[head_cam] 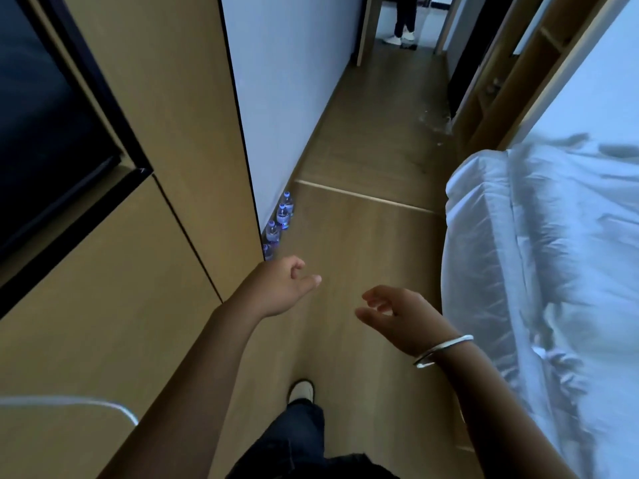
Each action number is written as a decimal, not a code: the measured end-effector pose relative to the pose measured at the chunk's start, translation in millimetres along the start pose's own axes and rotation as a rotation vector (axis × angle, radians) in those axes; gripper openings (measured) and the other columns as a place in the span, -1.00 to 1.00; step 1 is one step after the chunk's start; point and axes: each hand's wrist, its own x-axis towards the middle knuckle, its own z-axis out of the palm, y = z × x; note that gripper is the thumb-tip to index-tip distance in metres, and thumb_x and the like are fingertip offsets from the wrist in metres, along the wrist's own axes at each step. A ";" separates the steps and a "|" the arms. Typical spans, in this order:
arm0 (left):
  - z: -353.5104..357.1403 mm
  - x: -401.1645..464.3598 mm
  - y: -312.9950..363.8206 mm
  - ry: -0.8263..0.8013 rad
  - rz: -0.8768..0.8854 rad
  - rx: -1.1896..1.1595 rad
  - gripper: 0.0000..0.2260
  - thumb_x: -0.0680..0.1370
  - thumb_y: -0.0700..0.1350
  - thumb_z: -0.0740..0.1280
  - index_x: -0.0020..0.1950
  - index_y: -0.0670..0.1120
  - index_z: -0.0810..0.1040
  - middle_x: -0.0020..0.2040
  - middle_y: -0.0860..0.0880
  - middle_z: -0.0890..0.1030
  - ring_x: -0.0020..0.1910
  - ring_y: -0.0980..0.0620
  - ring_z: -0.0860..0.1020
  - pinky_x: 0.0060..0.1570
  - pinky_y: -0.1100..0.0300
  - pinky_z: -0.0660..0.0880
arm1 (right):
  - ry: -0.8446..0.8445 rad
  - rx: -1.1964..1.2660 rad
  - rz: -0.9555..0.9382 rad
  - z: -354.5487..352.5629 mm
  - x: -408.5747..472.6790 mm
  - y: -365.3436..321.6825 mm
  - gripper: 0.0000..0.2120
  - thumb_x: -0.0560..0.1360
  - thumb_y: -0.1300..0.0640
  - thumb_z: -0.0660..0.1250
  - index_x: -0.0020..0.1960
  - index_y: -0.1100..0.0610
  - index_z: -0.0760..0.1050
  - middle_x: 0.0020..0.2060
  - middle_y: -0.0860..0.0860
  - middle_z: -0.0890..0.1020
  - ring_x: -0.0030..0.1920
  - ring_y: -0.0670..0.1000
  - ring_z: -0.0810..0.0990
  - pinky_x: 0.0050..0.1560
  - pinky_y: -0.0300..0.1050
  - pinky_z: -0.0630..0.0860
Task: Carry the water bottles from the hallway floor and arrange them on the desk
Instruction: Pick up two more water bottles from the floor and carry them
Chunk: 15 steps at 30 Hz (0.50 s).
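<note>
Several small water bottles with blue caps stand in a row on the wooden floor, tight against the white wall just past the corner of a wood panel. My left hand hovers a little short of the nearest bottle, fingers loosely curled, holding nothing. My right hand, with a silver bangle on the wrist, is held out to the right of it, fingers relaxed and empty. No desk is in view.
A tall wood-panelled unit with a dark screen fills the left. A bed with white bedding lines the right. The hallway runs ahead to a doorway where another person's legs stand. My foot is below.
</note>
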 end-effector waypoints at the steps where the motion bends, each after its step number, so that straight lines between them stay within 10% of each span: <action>1: -7.8 22.6 4.6 -0.010 -0.001 0.000 -0.55 0.50 0.10 0.32 0.31 -0.09 0.45 0.13 0.00 0.53 0.12 0.04 0.51 0.09 0.19 0.39 | -0.001 -0.015 0.001 -8.0 21.7 -2.9 -0.63 0.50 -0.08 0.27 0.23 0.09 0.47 0.13 -0.01 0.59 0.10 -0.04 0.56 0.15 -0.16 0.46; 15: -51.1 266.7 42.5 -0.082 -0.088 0.037 -0.56 0.49 0.12 0.32 0.28 -0.07 0.47 0.21 -0.02 0.55 0.18 0.03 0.51 0.19 0.14 0.43 | -0.079 -0.029 0.018 -95.9 265.9 11.7 -0.61 0.52 -0.08 0.25 0.27 0.09 0.43 0.18 -0.01 0.55 0.19 -0.02 0.51 0.18 -0.17 0.39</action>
